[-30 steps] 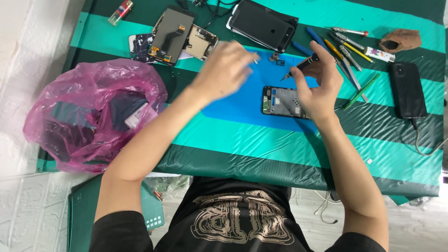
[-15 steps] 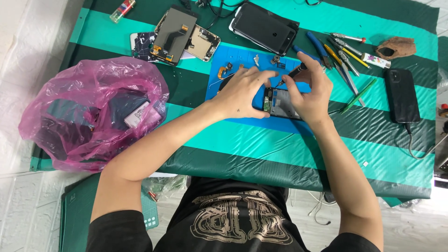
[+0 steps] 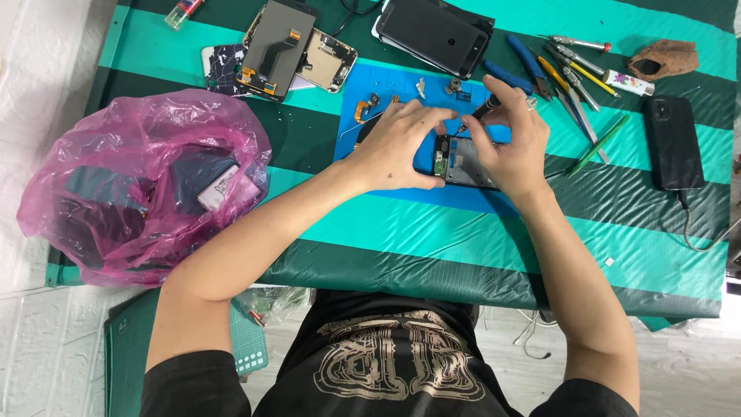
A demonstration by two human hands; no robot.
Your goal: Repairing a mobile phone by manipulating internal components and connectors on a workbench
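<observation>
Blue mat (image 3: 401, 85) carries the opened phone (image 3: 463, 164), long axis left to right across the table, gripped at its ends by both hands. Left hand (image 3: 397, 147) pinches its left end; right hand (image 3: 513, 143) also grasps a screwdriver (image 3: 482, 112), tip toward the phone. Pink bag (image 3: 147, 181) holds dark phone parts.

An opened phone frame (image 3: 463, 161) lies on a work mat (image 3: 455, 197) at the table's (image 3: 463, 255) middle, with a plastic bag (image 3: 139, 181) left of the mat, hand tools (image 3: 567, 73) to its right rear, and a phone (image 3: 674, 143) further right.
</observation>
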